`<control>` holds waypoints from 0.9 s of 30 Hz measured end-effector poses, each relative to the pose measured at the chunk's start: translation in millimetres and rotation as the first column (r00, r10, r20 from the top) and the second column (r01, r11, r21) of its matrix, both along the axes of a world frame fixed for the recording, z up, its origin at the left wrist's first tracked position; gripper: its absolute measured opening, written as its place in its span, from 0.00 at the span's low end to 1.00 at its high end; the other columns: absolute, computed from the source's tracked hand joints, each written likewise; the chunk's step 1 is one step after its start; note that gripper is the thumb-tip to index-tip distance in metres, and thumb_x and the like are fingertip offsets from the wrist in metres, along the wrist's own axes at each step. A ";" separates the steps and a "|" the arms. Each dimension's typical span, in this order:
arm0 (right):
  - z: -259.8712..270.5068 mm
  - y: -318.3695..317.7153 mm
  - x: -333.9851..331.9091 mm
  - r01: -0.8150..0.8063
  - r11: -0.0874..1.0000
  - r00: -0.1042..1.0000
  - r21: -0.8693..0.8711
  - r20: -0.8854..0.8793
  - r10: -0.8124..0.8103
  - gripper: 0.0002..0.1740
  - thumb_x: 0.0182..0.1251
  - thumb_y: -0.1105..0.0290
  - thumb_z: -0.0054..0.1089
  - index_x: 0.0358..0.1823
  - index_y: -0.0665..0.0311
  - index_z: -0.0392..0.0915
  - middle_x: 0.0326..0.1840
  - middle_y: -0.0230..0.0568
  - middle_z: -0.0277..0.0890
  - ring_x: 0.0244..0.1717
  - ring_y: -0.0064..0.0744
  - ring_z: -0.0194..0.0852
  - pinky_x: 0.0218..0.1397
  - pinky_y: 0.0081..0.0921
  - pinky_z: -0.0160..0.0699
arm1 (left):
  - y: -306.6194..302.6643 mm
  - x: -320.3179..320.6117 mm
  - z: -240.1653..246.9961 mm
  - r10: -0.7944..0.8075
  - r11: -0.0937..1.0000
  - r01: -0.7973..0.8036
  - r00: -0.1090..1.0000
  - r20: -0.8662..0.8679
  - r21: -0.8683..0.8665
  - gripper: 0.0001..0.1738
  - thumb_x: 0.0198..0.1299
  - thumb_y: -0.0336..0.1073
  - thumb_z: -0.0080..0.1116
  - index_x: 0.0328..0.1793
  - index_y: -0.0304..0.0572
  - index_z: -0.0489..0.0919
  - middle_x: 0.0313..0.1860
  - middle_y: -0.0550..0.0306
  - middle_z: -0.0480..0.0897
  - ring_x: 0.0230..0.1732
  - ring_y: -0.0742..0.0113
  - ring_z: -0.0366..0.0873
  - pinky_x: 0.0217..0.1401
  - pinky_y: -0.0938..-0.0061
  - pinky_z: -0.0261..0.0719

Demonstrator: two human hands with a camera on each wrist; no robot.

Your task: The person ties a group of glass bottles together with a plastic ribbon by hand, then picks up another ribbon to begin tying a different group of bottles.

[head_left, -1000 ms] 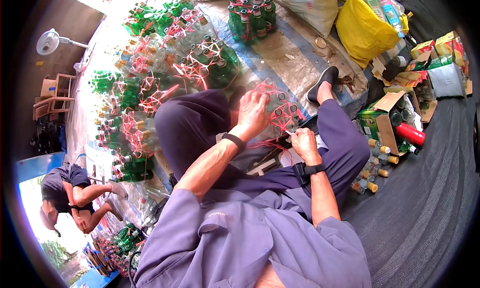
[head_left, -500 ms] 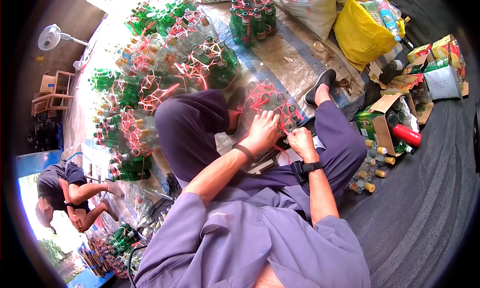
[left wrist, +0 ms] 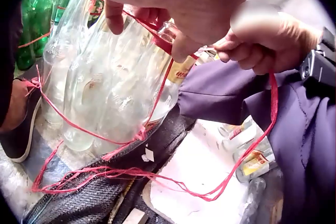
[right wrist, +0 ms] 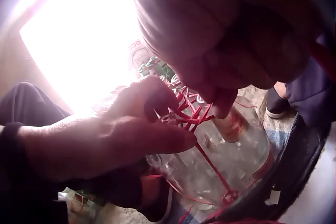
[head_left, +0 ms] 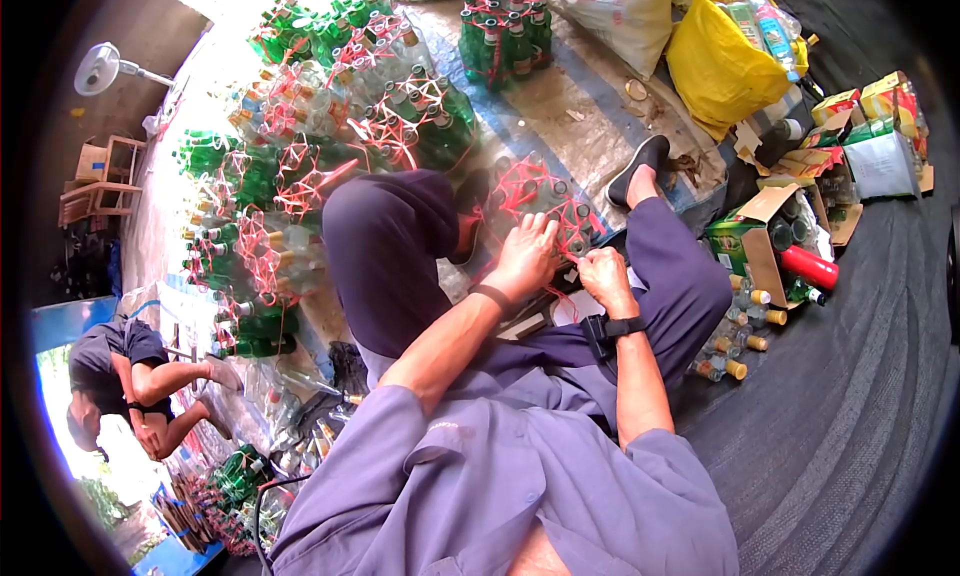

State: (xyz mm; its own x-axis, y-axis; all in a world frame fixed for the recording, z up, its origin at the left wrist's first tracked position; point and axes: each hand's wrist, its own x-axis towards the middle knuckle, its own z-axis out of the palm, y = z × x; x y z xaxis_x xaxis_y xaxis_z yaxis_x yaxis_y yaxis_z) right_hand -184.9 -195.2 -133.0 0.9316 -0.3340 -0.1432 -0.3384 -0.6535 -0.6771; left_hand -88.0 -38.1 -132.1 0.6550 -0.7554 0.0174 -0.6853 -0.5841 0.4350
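Clear glass bottles (left wrist: 84, 90) stand upright in a bundle between the person's legs, bound low down and laced across the necks with red plastic string (left wrist: 152, 109). At the near edge of the bundle's top, the left hand (head_left: 527, 258) curls its fingers over the necks and pinches the string. Close beside it, the right hand (head_left: 606, 279) grips the same string between thumb and fingers. A long loose length hangs from the right hand and loops across the floor. A small pointed metal piece (right wrist: 157, 114) shows by the left thumb in the right wrist view.
More tied green bottles (head_left: 505, 41) stand at the back, with many bundles on the left. A yellow bag (head_left: 725, 61), opened cartons (head_left: 755, 241) and loose bottles (head_left: 740, 341) lie on the right. Another person (head_left: 130, 376) crouches at far left.
The left hand has come down from above the bundle's far side towards the right hand, at the bundle's near edge. The right hand has stayed nearly in place, holding the string.
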 end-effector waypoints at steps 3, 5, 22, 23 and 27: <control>8.8 -2.1 3.2 0.080 0.993 0.992 0.089 -0.100 -0.071 0.15 0.55 0.66 0.54 0.25 0.74 0.81 0.27 0.64 0.79 0.34 0.63 0.81 0.45 0.49 0.80 | 0.6 2.8 -5.3 -0.006 0.998 0.008 1.000 0.027 -0.064 0.31 0.42 0.39 0.71 0.54 0.39 0.74 0.50 0.48 0.72 0.55 0.48 0.71 0.52 0.59 0.75; -11.1 -8.5 0.4 0.111 0.989 0.991 0.096 -0.081 -0.104 0.15 0.57 0.64 0.60 0.24 0.69 0.85 0.19 0.52 0.79 0.23 0.44 0.82 0.34 0.39 0.78 | 0.7 5.1 -2.4 -0.028 0.997 0.027 0.999 -0.020 -0.068 0.30 0.42 0.38 0.71 0.54 0.38 0.74 0.50 0.47 0.73 0.56 0.46 0.72 0.55 0.58 0.76; 19.3 1.6 6.4 0.073 0.997 0.994 -0.009 -0.080 -0.073 0.16 0.57 0.66 0.53 0.27 0.74 0.83 0.30 0.67 0.79 0.37 0.66 0.81 0.48 0.51 0.80 | 16.3 25.2 11.0 -0.179 0.976 0.145 0.959 -0.221 -0.161 0.28 0.44 0.28 0.63 0.57 0.39 0.75 0.51 0.47 0.73 0.57 0.43 0.72 0.61 0.57 0.75; 17.7 0.9 4.8 0.055 0.998 0.995 0.019 -0.080 -0.054 0.16 0.57 0.66 0.53 0.26 0.74 0.82 0.30 0.67 0.79 0.37 0.66 0.81 0.48 0.52 0.80 | 17.4 25.6 10.5 -0.188 0.970 0.143 0.955 -0.230 -0.197 0.28 0.44 0.27 0.63 0.57 0.39 0.75 0.51 0.47 0.73 0.57 0.43 0.72 0.60 0.57 0.76; 19.2 1.1 2.8 0.046 0.997 0.996 0.058 -0.072 -0.042 0.16 0.57 0.66 0.53 0.25 0.74 0.82 0.29 0.67 0.78 0.36 0.66 0.81 0.47 0.53 0.80 | 17.4 22.9 3.8 -0.174 0.963 0.137 0.974 -0.147 -0.231 0.27 0.45 0.29 0.65 0.57 0.37 0.76 0.51 0.48 0.74 0.58 0.45 0.72 0.54 0.54 0.79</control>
State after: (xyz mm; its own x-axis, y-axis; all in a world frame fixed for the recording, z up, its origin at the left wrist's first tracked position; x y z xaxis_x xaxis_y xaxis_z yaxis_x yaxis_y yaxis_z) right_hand -182.1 -194.2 -113.7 0.9029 -0.3637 -0.2293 -0.4147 -0.5959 -0.6877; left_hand -65.0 -20.7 -128.2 0.5372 -0.8382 0.0944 -0.6682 -0.3546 0.6540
